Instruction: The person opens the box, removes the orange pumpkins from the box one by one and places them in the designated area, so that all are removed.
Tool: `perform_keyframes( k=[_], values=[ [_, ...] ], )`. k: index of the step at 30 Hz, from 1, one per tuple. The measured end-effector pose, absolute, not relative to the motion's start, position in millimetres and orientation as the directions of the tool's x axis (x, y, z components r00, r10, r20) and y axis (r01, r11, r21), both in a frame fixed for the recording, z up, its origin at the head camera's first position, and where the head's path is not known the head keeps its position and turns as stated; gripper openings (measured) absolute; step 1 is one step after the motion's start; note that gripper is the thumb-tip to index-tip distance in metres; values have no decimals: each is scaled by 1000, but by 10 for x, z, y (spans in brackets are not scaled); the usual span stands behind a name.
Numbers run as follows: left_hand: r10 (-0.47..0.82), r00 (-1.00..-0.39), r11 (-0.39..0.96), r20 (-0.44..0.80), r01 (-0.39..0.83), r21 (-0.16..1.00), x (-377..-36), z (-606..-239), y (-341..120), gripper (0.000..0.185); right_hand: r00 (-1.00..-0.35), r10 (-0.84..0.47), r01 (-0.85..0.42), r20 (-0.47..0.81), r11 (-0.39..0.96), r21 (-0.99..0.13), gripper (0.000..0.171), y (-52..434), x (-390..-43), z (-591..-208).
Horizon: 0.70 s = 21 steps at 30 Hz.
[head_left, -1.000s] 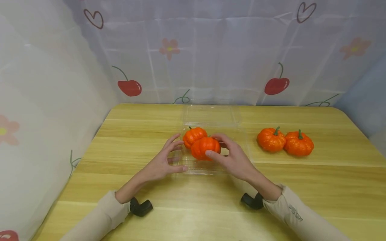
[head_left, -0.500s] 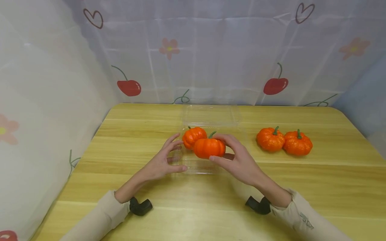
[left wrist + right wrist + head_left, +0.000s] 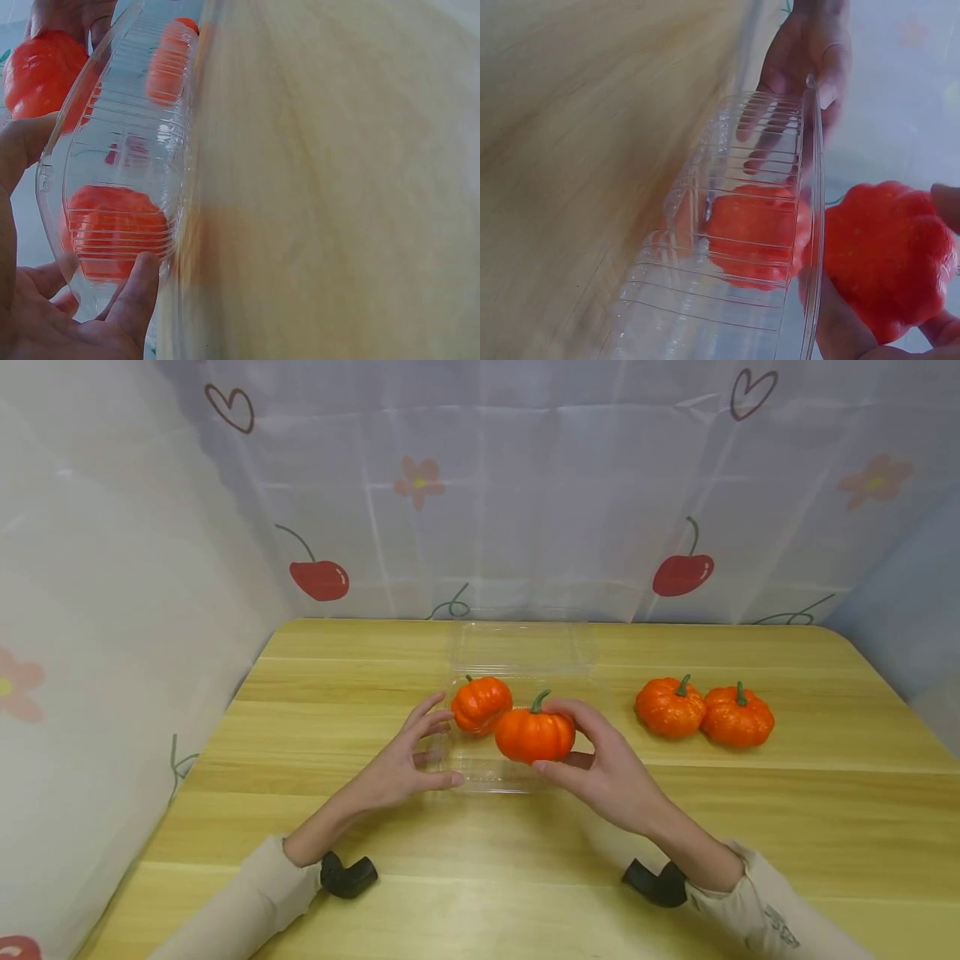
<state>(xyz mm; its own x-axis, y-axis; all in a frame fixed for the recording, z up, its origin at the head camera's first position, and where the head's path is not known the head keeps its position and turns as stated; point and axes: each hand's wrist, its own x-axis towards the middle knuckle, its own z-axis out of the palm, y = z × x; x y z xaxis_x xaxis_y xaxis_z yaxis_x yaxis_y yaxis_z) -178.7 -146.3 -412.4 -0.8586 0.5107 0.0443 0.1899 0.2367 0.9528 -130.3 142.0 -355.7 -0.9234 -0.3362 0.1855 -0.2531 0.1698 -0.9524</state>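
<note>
Orange pumpkin (image 3: 534,737) with green stem between the right fingers; clear box (image 3: 480,772); pale wood-grain table (image 3: 750,827); cherry-print curtain (image 3: 525,485).

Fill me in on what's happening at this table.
A person is working at a clear box whose lid lies open behind it. The right hand grips a pumpkin over the box, while the left hand holds the box's left side. Another pumpkin sits in the box's back left corner. A pair of pumpkins waits on the table to the right, side by side.
</note>
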Motion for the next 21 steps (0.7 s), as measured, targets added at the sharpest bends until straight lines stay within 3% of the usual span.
perform_keyframes(
  k=[4,11,21],
  values=[
    [510,-859,234,43,187,954,-1782,-4129,-1468,105,-937,-294,-247,186,182,-952,59,1431,-1284,-3565],
    [515,-856,230,41,184,956,-1783,-4113,-1451,106,-943,-250,-280,220,239,-930,42,1498,-1224,-3556],
    [513,-857,224,44,184,957,-1783,-4123,-1465,106,-934,-239,-318,265,224,-921,39,1572,-1163,-3554]
  ],
)
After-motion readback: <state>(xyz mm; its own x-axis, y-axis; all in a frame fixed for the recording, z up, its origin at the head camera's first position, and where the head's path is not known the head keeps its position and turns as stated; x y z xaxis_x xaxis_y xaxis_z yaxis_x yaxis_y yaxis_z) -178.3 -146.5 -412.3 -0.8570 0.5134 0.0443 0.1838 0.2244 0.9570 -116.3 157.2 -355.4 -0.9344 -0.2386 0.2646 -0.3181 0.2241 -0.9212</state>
